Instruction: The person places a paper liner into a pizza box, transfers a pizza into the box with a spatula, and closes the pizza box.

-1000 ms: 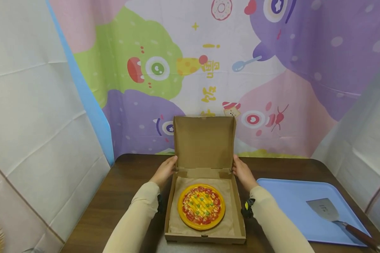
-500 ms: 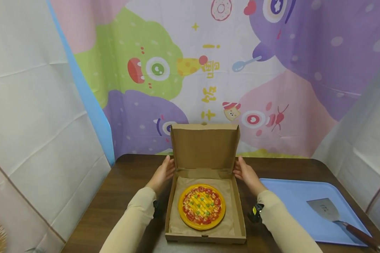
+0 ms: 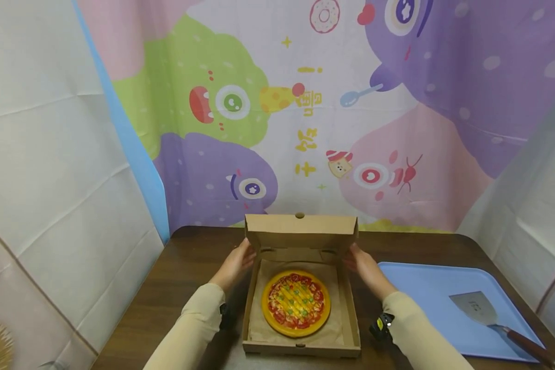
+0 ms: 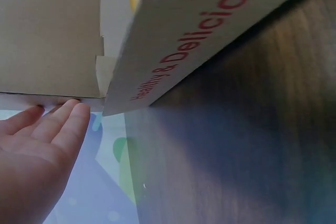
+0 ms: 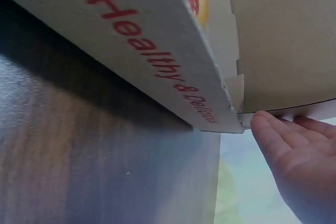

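Observation:
On the table stands a cardboard pizza box (image 3: 301, 351) with its lid (image 3: 301, 224) raised and leaning forward. Inside, on brown paper (image 3: 270, 268), lies a round pizza (image 3: 296, 303) with a yellow rim, red topping and green bits. My left hand (image 3: 233, 264) touches the lid's left side near the hinge. In the left wrist view its fingers (image 4: 69, 129) are straight, against the outside of the lid. On the opposite side my right hand (image 3: 369, 270) does likewise, its extended fingers (image 5: 273, 132) pressing the lid's outer face in the right wrist view.
A blue tray (image 3: 416, 288) stands right of the box, close to my right forearm. On it rests a metal spatula (image 3: 476, 307), its dark handle reaching past the tray's edge. Behind the table (image 3: 166, 303) hangs a cartoon-printed curtain (image 3: 305, 113).
The lid has swung from nearly upright forward and down over the back of the box. Both hands have followed it, their fingers moving from its side edges to its outside. The pizza stays put.

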The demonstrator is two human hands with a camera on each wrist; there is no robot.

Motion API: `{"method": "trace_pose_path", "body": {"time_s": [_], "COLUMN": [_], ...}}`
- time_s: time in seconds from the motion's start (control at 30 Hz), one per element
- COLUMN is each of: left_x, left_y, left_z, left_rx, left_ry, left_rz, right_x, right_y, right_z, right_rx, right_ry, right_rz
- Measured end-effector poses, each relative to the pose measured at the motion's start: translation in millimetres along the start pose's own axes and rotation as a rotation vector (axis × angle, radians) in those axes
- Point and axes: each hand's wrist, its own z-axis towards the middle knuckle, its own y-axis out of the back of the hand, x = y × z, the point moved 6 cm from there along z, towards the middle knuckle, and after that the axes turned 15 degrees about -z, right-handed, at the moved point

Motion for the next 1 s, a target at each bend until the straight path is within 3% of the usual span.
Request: {"method": "trace_pose_path", "body": {"time_s": [0.43, 0.63, 0.9, 1.0], "left_x": [10.4, 12.9, 11.7, 10.5], "left_y": [0.9, 0.4, 2.5, 3.1], "left_z": [-14.0, -20.6, -31.8, -36.6], "left_rx": [0.053, 0.085, 0.064, 0.056], "left_ry": [-0.049, -0.093, -0.131, -0.159], "left_rz": [0.008, -0.010, 0.028, 0.077], "right_x": [-5, -7, -12, -14], "right_y": [-4.7, -5.2, -2.4, -2.7], "right_z": [-12, -16, -25, -28], "right_rx": [-0.002, -0.022, -0.103, -0.086], "right_ry": [0.118, 0.190, 0.120, 0.113], "right_rz": [-0.041, 0.020, -0.086, -0.054]}}
